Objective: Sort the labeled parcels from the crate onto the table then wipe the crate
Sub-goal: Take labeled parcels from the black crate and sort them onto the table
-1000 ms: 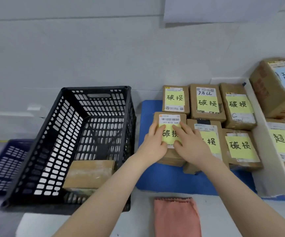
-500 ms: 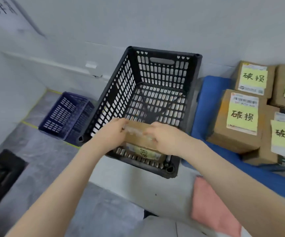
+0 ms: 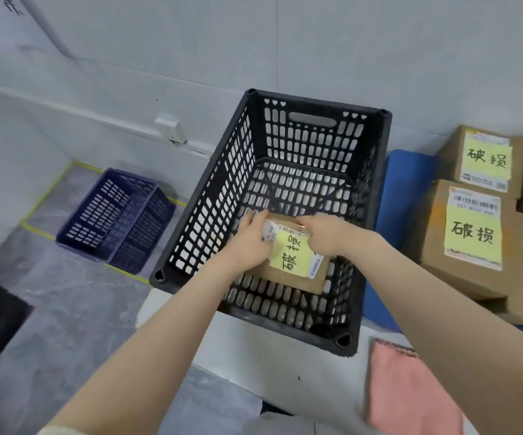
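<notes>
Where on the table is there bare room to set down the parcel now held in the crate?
A bare strip of blue mat lies between the crate and the labeled parcels. White table shows between the crate's near wall and the cloth. The mat's right side is crowded with parcels.

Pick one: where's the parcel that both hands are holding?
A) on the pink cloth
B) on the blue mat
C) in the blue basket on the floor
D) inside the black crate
D: the left hand and right hand grip the parcel, yellow note facing up, between the walls of the black crate.
</notes>
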Available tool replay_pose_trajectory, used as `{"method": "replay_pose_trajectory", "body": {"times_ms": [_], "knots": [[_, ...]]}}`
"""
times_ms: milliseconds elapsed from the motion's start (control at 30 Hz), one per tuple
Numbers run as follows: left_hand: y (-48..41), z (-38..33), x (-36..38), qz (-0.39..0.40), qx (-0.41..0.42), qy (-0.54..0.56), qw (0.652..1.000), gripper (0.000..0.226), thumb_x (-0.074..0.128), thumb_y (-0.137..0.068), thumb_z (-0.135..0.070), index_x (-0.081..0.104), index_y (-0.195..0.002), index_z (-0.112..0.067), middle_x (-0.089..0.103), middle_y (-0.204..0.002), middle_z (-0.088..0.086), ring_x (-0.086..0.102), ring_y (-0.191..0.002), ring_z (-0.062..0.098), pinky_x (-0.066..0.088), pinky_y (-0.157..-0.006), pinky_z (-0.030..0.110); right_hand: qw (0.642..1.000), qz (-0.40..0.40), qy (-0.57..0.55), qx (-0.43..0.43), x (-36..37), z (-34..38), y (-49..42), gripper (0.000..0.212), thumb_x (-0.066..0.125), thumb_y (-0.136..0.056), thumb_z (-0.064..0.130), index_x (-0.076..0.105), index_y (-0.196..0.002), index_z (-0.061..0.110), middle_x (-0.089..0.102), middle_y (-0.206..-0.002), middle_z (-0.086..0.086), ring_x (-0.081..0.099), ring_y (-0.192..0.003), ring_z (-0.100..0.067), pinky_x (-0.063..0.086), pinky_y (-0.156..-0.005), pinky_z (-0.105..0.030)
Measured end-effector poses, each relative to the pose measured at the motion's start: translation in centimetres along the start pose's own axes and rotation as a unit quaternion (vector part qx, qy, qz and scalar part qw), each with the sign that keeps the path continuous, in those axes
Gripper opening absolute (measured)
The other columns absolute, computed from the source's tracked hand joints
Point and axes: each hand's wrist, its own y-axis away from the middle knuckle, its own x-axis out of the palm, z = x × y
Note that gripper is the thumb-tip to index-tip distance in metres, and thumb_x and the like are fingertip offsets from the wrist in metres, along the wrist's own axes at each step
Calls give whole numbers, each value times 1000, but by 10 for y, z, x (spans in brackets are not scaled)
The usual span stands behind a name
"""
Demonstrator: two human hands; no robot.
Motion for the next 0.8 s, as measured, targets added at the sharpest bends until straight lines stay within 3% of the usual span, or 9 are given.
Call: {"method": "replay_pose_trajectory", "body": {"times_ms": [67,167,267,333,433,567,700,800], "knots": [[-9,-6,3,-47,-20,22,998,71,51,-90,-11,17,-152,-22,-2,-161,7,16,-145,29,23,-115,42,1000,-11,-3,27,3,-4,-7,64,41,-89,6,24,-150,18,45,-129,-16,49,-114,-34,45,-84,-34],[-6,-10,16,-99,-85,-54,990,64,51,-89,-22,23,-147,-20,4,-158,14,28,-136,43,35,-107,50,999,-11,0,34,10,-7,-10,72,41,-87,4,21,-152,26,44,-128,-13,49,-105,-29,44,-79,-33],[5,-14,38,-43,-153,5,987,68,47,-91,-28,12,-150,-24,-11,-159,13,34,-133,43,36,-93,37,998,-23,38,46,18,-6,-13,67,46,-88,8,27,-149,29,34,-139,-10,38,-121,-36,42,-96,-41],[5,-17,51,-25,-191,80,978,73,47,-93,-32,5,-153,-24,-20,-158,11,32,-136,39,34,-97,36,997,-10,38,62,22,-4,-16,68,49,-89,13,26,-149,33,27,-143,-7,30,-128,-41,41,-100,-45],[-5,-22,65,-31,-150,83,985,79,47,-91,-37,-1,-153,-25,-29,-156,4,18,-142,42,33,-106,42,997,-3,33,73,19,-5,-21,69,51,-89,20,21,-150,36,26,-143,-6,33,-129,-42,41,-100,-44],[-25,-15,53,-57,-61,1,996,76,54,-91,-35,11,-152,-24,-22,-158,0,-8,-145,43,22,-113,55,997,-24,-9,72,18,-8,-18,65,47,-88,13,29,-148,27,34,-137,-9,50,-115,-26,47,-91,-33],[-37,17,32,-24,31,-122,992,71,52,-92,-27,14,-152,-29,-21,-159,-5,2,-147,34,29,-114,51,995,-67,-61,50,28,1,-11,66,56,-86,10,34,-147,19,24,-150,-7,49,-122,-23,46,-98,-34],[-35,28,27,-10,44,-119,992,73,53,-90,-29,14,-152,-31,-20,-158,-10,16,-145,28,40,-105,50,991,-70,-94,56,33,11,-10,74,59,-83,3,30,-149,19,6,-157,-6,46,-126,-27,46,-99,-33]]}}
